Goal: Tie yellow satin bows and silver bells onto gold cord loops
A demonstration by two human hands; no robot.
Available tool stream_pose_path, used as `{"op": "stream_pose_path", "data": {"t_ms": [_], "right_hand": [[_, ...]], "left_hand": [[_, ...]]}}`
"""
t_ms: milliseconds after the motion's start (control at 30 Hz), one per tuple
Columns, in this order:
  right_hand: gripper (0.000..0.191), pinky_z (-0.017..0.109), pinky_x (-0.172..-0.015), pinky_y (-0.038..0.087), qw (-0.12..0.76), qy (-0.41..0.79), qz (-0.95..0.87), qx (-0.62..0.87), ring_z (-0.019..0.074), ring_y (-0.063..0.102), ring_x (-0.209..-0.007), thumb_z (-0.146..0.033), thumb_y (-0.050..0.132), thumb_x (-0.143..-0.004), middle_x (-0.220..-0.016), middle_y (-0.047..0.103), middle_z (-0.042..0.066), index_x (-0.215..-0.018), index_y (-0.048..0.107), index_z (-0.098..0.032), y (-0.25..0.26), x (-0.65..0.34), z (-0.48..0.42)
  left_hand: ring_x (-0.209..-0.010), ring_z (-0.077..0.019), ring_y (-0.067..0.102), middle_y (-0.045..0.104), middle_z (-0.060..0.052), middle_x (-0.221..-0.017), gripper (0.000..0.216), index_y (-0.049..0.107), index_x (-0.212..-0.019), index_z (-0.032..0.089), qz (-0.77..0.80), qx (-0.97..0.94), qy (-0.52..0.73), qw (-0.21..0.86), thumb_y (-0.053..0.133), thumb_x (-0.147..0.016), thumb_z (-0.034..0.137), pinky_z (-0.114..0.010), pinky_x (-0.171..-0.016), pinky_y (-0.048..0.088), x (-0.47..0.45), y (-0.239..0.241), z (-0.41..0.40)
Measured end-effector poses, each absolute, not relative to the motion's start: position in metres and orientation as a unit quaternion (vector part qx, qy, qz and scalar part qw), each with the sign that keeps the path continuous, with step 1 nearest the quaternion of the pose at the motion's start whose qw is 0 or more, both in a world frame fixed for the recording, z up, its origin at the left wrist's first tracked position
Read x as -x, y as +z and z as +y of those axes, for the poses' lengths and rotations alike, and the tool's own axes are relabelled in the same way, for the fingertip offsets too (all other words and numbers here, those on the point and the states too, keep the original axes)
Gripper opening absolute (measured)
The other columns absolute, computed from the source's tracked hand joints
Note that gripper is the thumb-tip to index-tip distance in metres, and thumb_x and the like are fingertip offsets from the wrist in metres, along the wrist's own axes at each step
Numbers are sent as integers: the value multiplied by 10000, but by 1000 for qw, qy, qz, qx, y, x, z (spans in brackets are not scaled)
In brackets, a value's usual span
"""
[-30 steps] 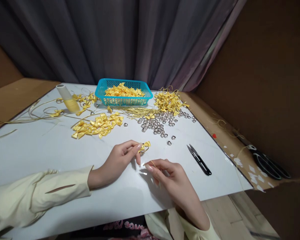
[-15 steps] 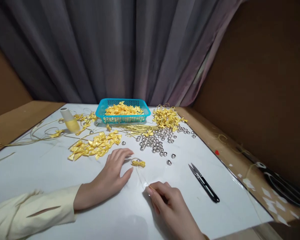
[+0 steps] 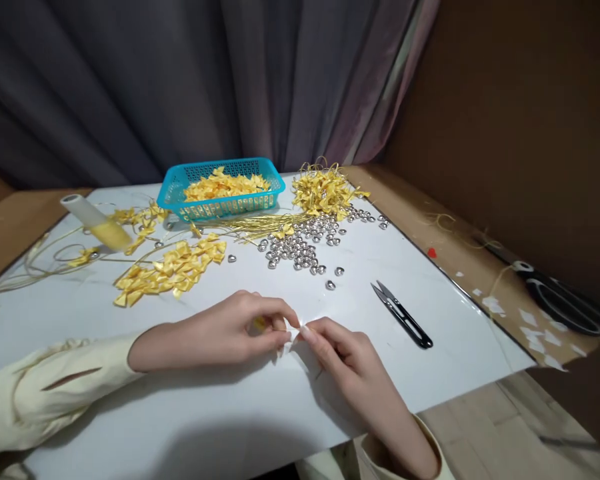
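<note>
My left hand (image 3: 230, 330) is closed over the table, with a little of a yellow ribbon bow (image 3: 259, 323) showing behind its curled fingers. Close against it, my right hand (image 3: 347, 357) has thumb and forefinger pinched together. A thin cord end (image 3: 319, 375) shows below the right fingers; most of the cord is hidden. Between the two sets of fingertips is a small bright white patch that I cannot make out. Silver beads (image 3: 293, 248) and loose yellow bows (image 3: 173, 270) lie beyond my hands. Black thread snips (image 3: 405, 317) rest to the right.
A blue basket (image 3: 220, 208) of yellow bows stands at the back, beside a heap of corded bows (image 3: 325, 190). Gold cords (image 3: 260, 228) lie before it. At the left is a whitish bottle (image 3: 97, 223); large black scissors (image 3: 563, 297) lie at the right edge.
My left hand has closed and moved to my right hand, which has risen slightly. The bow, lying in view on the table before, is now mostly hidden by the left fingers. The view has tilted down.
</note>
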State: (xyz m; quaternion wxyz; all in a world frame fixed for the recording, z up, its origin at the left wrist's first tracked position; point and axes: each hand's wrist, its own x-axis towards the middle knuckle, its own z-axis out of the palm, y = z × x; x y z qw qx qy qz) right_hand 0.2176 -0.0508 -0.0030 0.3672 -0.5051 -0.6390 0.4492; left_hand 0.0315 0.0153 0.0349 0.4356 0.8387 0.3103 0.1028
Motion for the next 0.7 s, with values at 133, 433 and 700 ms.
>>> {"op": "stream_pose_path", "data": {"t_ms": [133,433,700], "right_hand": [[260,225,-493,309,368,447,-651,491,106,385,-498,-339,436,-925,-561,460,-42,-792,607,-195,-2,-217,-50],[292,238,-456,241,370,470,-626,501,104,296,-471,-379,435,-922,-519,336,-59,-744,573,-194,1,-217,-51],[313,247,-448,224,373,479,-612,506,109,290,-472,-419,441,-916,-515,331,-53,-726,561,-201,4,-218,-53]], "left_hand": [[-667,-141,628,705,-14,-707,165,679,-922,187,340,-810,96,468,531,-856,221,-189,-613,460,-26,45,12],[-781,-167,670,737,-21,-808,135,689,-897,200,350,-768,89,529,570,-831,203,-232,-737,488,-22,52,15],[-762,-175,673,733,-2,-752,165,724,-858,232,341,-745,91,566,560,-838,216,-232,-734,498,-18,54,15]]}}
